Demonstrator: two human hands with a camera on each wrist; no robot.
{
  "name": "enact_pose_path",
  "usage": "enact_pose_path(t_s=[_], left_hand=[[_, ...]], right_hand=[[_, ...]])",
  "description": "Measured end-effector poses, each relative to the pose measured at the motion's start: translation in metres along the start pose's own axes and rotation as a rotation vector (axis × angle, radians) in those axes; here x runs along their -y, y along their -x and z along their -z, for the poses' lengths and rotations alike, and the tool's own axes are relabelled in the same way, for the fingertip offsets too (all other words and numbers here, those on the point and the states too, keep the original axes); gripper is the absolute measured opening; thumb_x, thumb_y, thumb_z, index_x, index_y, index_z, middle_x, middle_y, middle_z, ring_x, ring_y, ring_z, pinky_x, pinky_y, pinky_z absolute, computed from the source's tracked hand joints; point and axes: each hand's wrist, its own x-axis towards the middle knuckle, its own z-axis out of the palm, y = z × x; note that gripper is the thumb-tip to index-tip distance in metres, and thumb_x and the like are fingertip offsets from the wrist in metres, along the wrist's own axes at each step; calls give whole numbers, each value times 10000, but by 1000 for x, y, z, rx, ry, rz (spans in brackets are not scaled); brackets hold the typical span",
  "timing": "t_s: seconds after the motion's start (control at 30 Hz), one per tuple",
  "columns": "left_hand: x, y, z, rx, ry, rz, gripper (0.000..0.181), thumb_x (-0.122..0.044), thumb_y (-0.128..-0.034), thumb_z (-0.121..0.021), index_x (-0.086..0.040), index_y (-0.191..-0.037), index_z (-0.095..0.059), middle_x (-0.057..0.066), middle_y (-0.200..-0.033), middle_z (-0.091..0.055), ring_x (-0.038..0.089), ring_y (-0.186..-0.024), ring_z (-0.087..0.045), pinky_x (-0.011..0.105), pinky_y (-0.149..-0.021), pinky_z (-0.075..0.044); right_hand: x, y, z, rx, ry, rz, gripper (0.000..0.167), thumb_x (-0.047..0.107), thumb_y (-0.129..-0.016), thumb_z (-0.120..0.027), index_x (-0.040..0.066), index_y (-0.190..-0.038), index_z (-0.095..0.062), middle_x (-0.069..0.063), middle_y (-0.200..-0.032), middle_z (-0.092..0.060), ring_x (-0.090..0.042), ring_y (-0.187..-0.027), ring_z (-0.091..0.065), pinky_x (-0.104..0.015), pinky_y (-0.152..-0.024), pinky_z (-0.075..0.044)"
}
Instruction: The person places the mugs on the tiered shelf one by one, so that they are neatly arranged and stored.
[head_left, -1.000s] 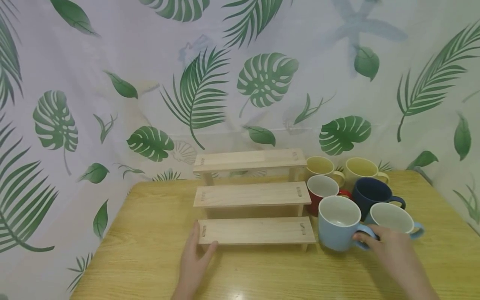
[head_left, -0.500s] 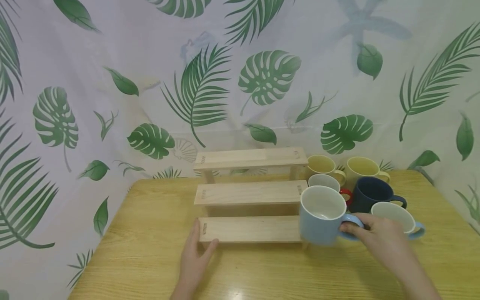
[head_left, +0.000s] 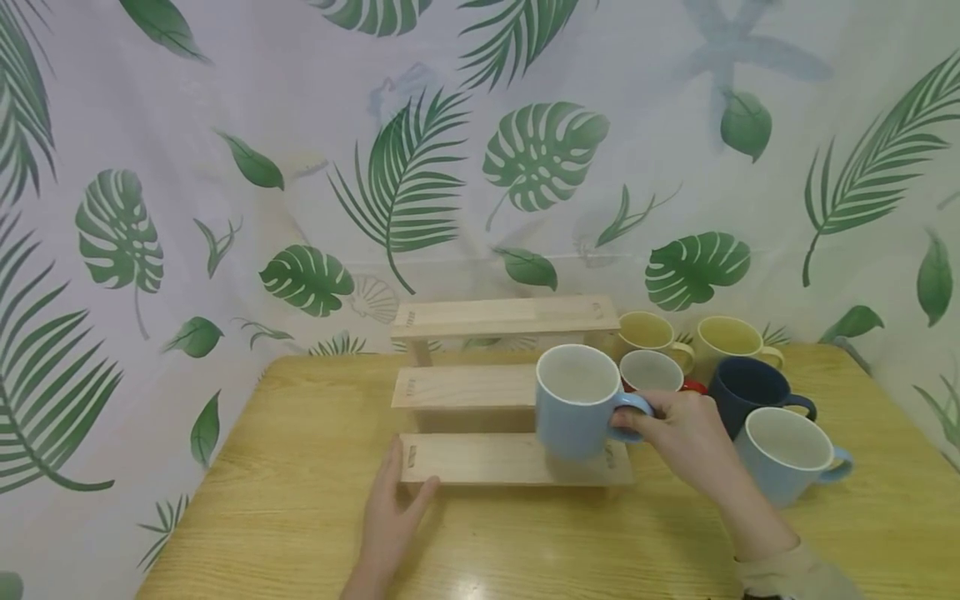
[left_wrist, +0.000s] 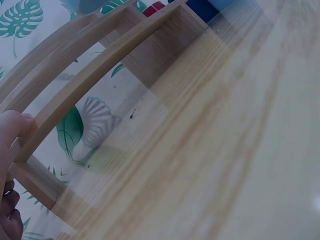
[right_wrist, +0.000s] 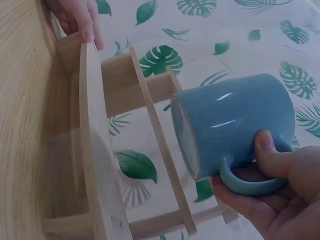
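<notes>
The right hand (head_left: 686,433) holds a blue cup (head_left: 573,417) by its handle (right_wrist: 250,188); a slip could bang the shelf (head_left: 480,458) the left hand (head_left: 392,512) grips.

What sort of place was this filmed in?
Probably an indoor tabletop set up for filming: a wood-grain table, a leaf-print backdrop behind it, plus a three-tier wooden rack and mugs.

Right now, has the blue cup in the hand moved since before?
Yes: in the head view, the cup went left, from beside the wooden rack to overlapping its right part.
</notes>
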Motion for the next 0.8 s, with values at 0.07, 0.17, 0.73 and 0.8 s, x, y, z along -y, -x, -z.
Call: enact_pose_path(t_s=[0.07, 0.17, 0.73, 0.8], left_hand=[[1, 0, 0, -1, 10, 5, 890, -512, -865, -633, -86, -1520, -207, 65, -1571, -192, 240, -1428, -176, 460, -1161, -128], [1, 0, 0, -2, 20, 2, 889, -505, -864, -640, -85, -1519, -211, 69, -1569, -196, 243, -1427, -178, 465, -1159, -130], [2, 0, -1, -2, -5, -11, 895, -497, -863, -639, -83, -1522, -198, 93, -1566, -195, 280, -1423, -185, 482, -1152, -144], [2, 0, -1, -3, -2, -11, 894, -488, -862, -644, -78, -1521, -200, 95, -1565, -197, 281, -1423, -186, 479, -1153, -141]], right_hand=[[4, -7, -5, -1, -35, 5, 293, 265, -768, -783, 130, -593, -590, 66, -598, -550, -110, -619, -480, -221, -489, -394], [10, -18, -12, 2, -75, 25, 276, 230, -761, -790, 101, -599, -607, 39, -605, -520, -122, -621, -468, -220, -494, -420], [45, -76, -32, 20, -122, 82, 144, 201, -791, -779, 62, -776, -743, 4, -731, -673, -150, -686, -555, -286, -602, -486], [48, -84, -34, 16, -132, 83, 172, 197, -789, -779, 58, -711, -712, 22, -664, -617, -160, -660, -507, -280, -585, -454]])
